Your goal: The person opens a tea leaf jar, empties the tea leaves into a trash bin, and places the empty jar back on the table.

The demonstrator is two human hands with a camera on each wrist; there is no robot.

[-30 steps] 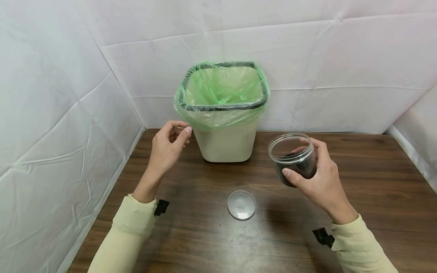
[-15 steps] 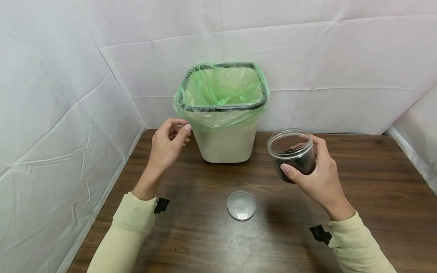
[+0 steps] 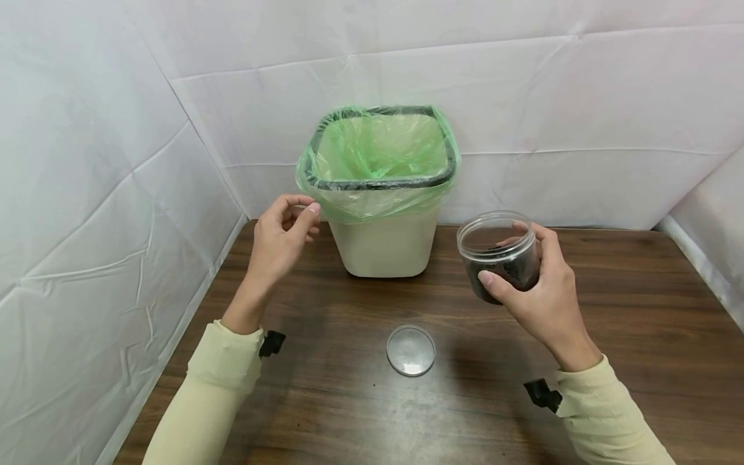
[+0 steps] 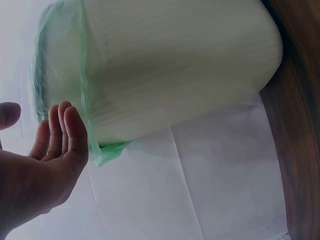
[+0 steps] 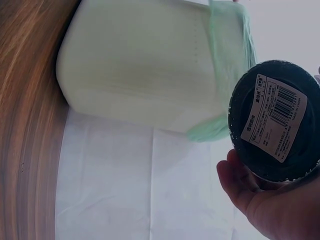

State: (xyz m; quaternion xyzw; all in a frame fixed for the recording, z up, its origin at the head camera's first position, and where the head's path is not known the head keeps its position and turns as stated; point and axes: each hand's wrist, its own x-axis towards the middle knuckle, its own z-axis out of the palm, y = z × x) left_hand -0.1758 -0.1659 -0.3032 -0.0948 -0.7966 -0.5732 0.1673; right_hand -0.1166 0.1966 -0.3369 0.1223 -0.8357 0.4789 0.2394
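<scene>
Right hand [image 3: 543,297]: thumb and fingers [image 3: 487,282] are curled round the lower body of a clear plastic jar [image 3: 498,255], held off the table [image 3: 639,310] with its open mouth upward and level, which keeps the dark loose contents settled in the bottom part. The right wrist view shows the jar [image 5: 275,127] from beneath, a barcode label on its base, the palm [image 5: 265,200] cupped under one side. The jar sits in the air to the right of, and a little nearer than, the bin [image 3: 386,242], below the level of the bin's rim. Left hand [image 3: 281,242]: fingers [image 3: 308,216] loosely bent, thumb apart, holding nothing; the fingertips stand just beside the loose green liner bag [image 3: 378,161] where it folds over the bin's left front corner. From the left wrist view the fingers [image 4: 67,132] are very close to the hanging bag edge [image 4: 95,150]; contact cannot be confirmed. The liner is stretched over a dark rim, keeping the mouth open. A clear round lid [image 3: 411,349] lies flat on the table between the two forearms, well apart from the jar. White sheeting [image 3: 104,161] encloses the table at back and sides.
</scene>
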